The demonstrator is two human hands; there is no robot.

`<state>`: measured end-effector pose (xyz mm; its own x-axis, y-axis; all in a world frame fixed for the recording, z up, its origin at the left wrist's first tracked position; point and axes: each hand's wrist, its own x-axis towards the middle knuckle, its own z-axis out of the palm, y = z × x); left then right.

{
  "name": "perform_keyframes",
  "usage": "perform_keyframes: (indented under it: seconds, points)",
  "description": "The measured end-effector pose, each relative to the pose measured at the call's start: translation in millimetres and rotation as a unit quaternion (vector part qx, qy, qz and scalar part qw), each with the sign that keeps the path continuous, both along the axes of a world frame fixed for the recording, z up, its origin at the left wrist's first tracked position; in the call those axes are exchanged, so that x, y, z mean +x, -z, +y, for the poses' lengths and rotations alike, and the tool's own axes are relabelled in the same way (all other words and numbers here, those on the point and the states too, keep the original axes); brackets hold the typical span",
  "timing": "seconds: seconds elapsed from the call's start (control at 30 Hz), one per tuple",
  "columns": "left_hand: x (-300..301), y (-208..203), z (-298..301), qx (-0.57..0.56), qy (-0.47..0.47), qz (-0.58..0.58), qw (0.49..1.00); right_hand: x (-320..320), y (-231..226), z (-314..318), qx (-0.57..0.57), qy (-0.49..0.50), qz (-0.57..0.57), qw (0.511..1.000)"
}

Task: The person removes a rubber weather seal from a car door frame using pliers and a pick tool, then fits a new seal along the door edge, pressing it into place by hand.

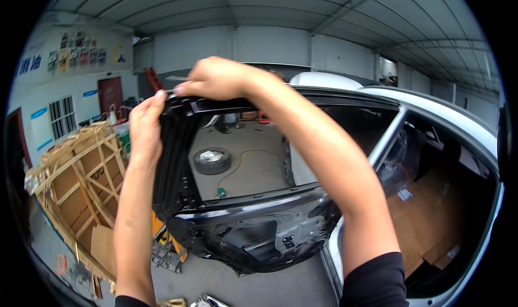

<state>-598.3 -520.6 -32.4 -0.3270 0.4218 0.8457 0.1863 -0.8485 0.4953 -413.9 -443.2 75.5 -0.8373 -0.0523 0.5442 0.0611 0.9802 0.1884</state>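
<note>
A black car door [253, 204], stripped of its inner trim so the metal panel shows, stands open in front of me. Its window frame [307, 96] has no glass that I can make out. My left hand [145, 124] is closed around the frame's upper left corner, thumb pointing up. Just above that corner, my right hand [218, 79] is closed, with the arm reaching across the top of the frame. Out of its fingers sticks a thin, flat grey piece [176, 78], whose kind is unclear. Both hands' fingertips nearly meet at the corner.
A pale car body [458, 112] stands at right, with cardboard [426, 220] inside its opening. At left is a wooden crate frame [81, 183]. Beyond the door a tyre [212, 161] lies on the floor beside a thin cable. Tools and parts [167, 255] lie low at left.
</note>
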Motion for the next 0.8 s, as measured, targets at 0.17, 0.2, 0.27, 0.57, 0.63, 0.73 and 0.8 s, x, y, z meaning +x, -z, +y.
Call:
perform_keyframes:
  seconds: [0.17,0.2,0.27,0.57,0.63,0.73,0.8]
  points:
    - [22,2,0,0.024,0.006,-0.035,0.999,13,6,-11,-0.020,0.049,0.029,0.998]
    - [25,1,-1,0.025,-0.001,-0.045,0.999,12,7,-14,-0.023,0.054,0.032,0.998]
    - [28,0,-4,0.025,-0.009,-0.058,0.998,9,7,-14,-0.043,0.054,0.033,0.997]
    - [30,-2,-8,0.038,-0.005,-0.049,0.998,17,6,-7,-0.079,0.032,0.016,0.996]
    - [25,0,-7,0.040,-0.027,-0.042,0.998,35,4,4,-0.103,0.047,0.019,0.993]
    - [22,2,-5,0.037,-0.035,-0.046,0.998,48,20,10,-0.077,0.058,0.080,0.992]
    - [25,0,-4,0.030,-0.039,-0.045,0.998,51,21,10,-0.023,0.056,0.097,0.993]
